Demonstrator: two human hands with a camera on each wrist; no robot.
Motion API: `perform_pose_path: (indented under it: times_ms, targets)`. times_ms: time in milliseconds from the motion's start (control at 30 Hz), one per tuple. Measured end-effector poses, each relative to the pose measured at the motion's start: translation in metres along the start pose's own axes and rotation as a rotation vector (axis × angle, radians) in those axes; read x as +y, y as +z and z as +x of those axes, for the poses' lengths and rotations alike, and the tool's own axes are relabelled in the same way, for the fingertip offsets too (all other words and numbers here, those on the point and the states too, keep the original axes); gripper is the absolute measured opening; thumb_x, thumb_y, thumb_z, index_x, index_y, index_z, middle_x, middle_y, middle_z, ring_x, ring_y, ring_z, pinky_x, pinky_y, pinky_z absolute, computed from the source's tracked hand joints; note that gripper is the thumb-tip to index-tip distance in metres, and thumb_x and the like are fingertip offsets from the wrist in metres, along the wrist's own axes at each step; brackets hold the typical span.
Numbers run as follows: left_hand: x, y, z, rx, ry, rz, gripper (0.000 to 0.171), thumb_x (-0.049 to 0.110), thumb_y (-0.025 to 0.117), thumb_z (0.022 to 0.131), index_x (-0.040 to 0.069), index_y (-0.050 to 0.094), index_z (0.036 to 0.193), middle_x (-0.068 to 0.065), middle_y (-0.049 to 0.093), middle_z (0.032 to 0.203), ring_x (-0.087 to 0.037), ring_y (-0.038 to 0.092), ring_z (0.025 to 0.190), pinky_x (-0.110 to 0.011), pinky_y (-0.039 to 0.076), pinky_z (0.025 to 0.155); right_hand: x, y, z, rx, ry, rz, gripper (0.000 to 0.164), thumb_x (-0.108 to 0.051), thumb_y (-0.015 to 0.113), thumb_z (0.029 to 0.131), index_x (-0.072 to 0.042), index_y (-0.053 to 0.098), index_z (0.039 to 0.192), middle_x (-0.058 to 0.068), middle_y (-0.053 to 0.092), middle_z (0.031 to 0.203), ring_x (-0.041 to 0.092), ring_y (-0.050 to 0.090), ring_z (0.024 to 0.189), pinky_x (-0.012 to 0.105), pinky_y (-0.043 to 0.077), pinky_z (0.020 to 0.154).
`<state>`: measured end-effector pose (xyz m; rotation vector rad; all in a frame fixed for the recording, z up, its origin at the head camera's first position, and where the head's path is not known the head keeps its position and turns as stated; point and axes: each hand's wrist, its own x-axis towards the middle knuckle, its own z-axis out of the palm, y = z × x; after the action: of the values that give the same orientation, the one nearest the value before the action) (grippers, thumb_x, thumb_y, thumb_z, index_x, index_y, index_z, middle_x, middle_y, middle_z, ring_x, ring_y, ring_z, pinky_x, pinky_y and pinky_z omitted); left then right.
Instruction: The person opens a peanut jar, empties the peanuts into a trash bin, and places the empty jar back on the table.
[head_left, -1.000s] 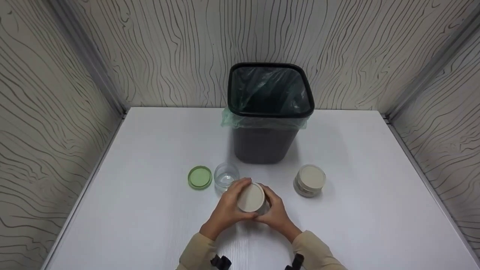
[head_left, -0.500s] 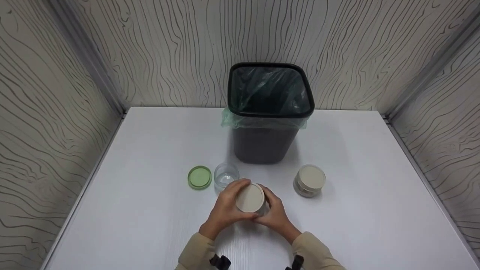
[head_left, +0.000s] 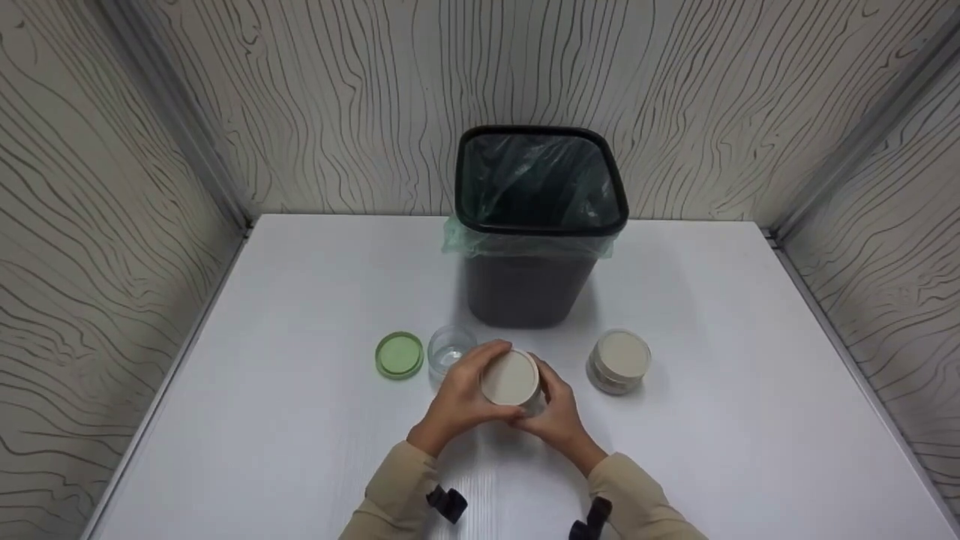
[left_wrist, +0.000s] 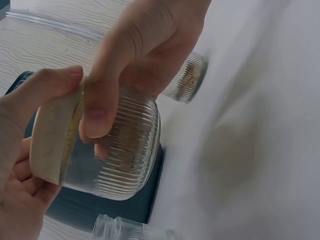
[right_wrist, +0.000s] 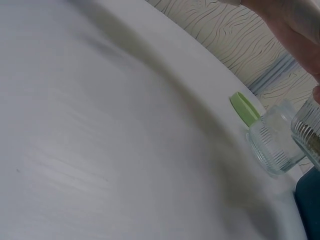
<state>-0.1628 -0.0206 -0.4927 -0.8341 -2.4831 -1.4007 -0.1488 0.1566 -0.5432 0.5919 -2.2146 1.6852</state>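
Both hands hold a ribbed glass jar (head_left: 511, 377) with a beige lid, above the table's middle. In the left wrist view, the left hand (head_left: 457, 401) curls its thumb and fingers round the lid (left_wrist: 50, 140). Lower down, the right hand (head_left: 556, 416) grips the glass body, its thumb lying across the ribs. Something brown shows through the glass. Just beyond the left hand stands a lidless clear jar (head_left: 448, 351), partly hidden by its fingers. Beside that jar lies a green lid (head_left: 399, 355). The right wrist view catches only part of the hand and the held jar's bottom.
A second beige-lidded jar (head_left: 621, 360), with brown bits inside, stands to the right of the hands. Behind them is a dark bin (head_left: 525, 285) lined with a greenish bag. Patterned panels (head_left: 360, 105) enclose the white table (head_left: 285, 420) at the back and sides.
Both hands have lifted the jar slightly away from the body and a little to the right, and its lid now tilts differently. The other things have stayed put.
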Motion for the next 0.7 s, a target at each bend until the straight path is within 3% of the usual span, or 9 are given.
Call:
perform_pose_path:
  times_ms: [367, 700]
  targets:
    - [0.003, 0.006, 0.022, -0.049, 0.018, 0.003, 0.081, 0.029, 0.088, 0.065, -0.001, 0.054, 0.132, -0.017, 0.059, 0.133, -0.031, 0.054, 0.127, -0.042, 0.048, 0.107, 0.003, -0.015, 0.009, 0.019, 0.086, -0.037, 0.085, 0.005, 0.085, 0.059, 0.018, 0.043, 0.132, 0.037, 0.054, 0.128, -0.016, 0.045, 0.116, 0.001, 0.038, 0.098]
    - [0.006, 0.01, 0.03, -0.099, -0.014, 0.013, 0.081, 0.03, 0.086, 0.069, 0.001, 0.051, 0.135, -0.017, 0.055, 0.139, -0.031, 0.051, 0.132, -0.043, 0.045, 0.111, 0.005, -0.022, 0.013, 0.032, 0.151, -0.034, 0.084, 0.003, 0.084, 0.061, 0.016, 0.044, 0.133, 0.034, 0.055, 0.129, -0.016, 0.046, 0.115, 0.002, 0.039, 0.099]
